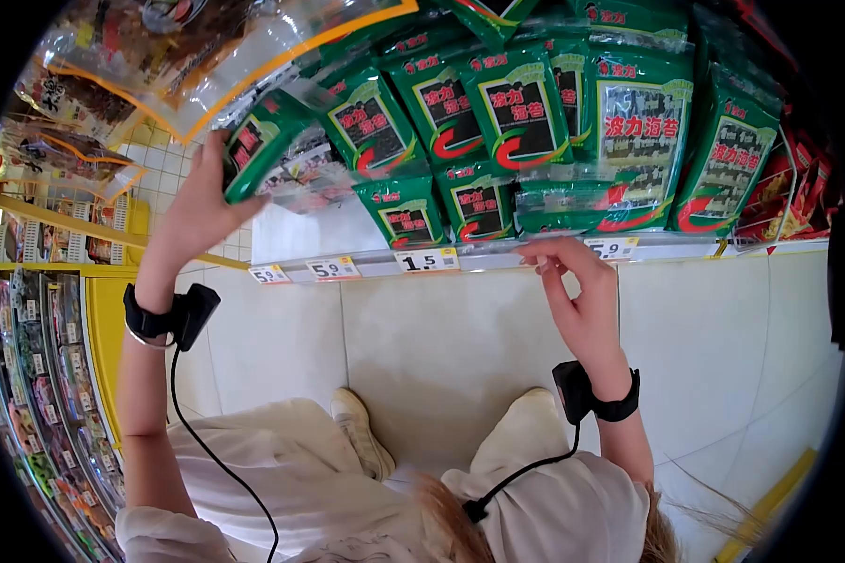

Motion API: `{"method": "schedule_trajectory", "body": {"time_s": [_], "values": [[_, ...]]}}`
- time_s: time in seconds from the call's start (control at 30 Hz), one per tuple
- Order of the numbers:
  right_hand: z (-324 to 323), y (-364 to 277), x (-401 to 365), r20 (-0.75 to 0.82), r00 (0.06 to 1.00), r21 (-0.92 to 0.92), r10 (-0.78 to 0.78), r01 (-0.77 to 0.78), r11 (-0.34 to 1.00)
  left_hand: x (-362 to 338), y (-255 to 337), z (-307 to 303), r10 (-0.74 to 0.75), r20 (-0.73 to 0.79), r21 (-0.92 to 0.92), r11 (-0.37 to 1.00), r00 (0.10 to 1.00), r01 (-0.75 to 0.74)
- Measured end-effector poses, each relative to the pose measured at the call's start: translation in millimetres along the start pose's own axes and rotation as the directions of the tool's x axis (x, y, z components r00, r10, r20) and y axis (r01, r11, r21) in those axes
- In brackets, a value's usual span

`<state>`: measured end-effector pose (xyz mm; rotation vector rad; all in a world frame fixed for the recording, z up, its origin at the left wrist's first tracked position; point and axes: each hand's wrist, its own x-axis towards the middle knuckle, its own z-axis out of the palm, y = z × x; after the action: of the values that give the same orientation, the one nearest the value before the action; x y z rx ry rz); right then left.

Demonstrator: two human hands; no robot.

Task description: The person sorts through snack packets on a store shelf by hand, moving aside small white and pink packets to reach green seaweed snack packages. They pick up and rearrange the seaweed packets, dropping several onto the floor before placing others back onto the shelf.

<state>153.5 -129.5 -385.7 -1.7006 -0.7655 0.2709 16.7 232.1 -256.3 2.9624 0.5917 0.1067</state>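
My left hand (pixel 202 208) is closed on a green seaweed snack packet (pixel 268 141), which it holds tilted at the left end of the shelf. Just right of that packet lies a clear wrapper with small dark and pink print (pixel 310 174). My right hand (pixel 577 281) is at the shelf's front edge by the price tags, its fingers loosely bent, thumb apart, with nothing in them. Above it lie a large clear pack of seaweed (pixel 640 141) and a smaller green seaweed packet (pixel 479 202). Several more green seaweed packets (pixel 519 108) stand in rows behind.
Price tags (pixel 427 260) line the shelf edge. Clear orange-edged bags (pixel 300 42) hang at upper left. Red packets (pixel 789 188) sit at far right. A yellow rack (pixel 108 347) with many small packs stands at left. Black devices with cables (pixel 195 314) are strapped to both wrists.
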Motion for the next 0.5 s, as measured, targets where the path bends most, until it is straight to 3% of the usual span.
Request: {"method": "schedule_trajectory", "body": {"time_s": [0.03,0.1,0.13,0.17,0.23,0.27,0.37,0.43,0.5], "values": [[0.8,0.6,1.9,0.000,1.000,0.000,0.000,0.000,1.000,-4.5,18.8,-4.3,0.000,0.000,0.000,1.000,1.000,0.000],[4.8,-2.3,-1.3,0.104,0.994,0.002,0.013,-0.013,1.000,-17.5,45.9,-7.8,-0.058,0.223,-0.097,0.992,0.973,0.081],[7.0,1.9,-1.2,0.098,0.995,0.010,-0.024,0.023,1.000,-17.1,49.9,-9.4,-0.059,0.233,-0.106,0.991,0.971,0.085],[9.5,0.2,-5.7,0.105,0.994,0.000,-0.015,0.015,1.000,-29.7,61.1,4.5,0.041,0.239,-0.151,0.989,0.970,-0.005],[20.7,-5.1,-10.4,0.283,0.956,0.048,-0.079,0.068,0.997,-31.4,77.2,8.7,0.036,0.356,-0.375,0.921,0.934,0.107],[32.3,-9.9,-19.5,0.312,0.950,0.127,0.020,-0.062,0.990,-43.5,93.0,33.0,0.121,0.274,-0.481,0.876,0.954,0.027],[33.9,-14.7,-21.1,0.385,0.923,0.212,-0.014,-0.074,0.974,-73.8,130.8,105.0,0.320,-0.028,-0.587,0.761,0.947,-0.275],[40.6,-11.7,-23.3,0.330,0.942,0.178,-0.057,-0.003,0.984,-81.8,139.9,116.5,0.330,0.055,-0.610,0.759,0.943,-0.230],[38.6,-9.4,-23.4,0.268,0.952,0.186,0.146,-0.199,0.962,-91.2,154.9,144.2,0.401,-0.054,-0.686,0.650,0.914,-0.326]]}}
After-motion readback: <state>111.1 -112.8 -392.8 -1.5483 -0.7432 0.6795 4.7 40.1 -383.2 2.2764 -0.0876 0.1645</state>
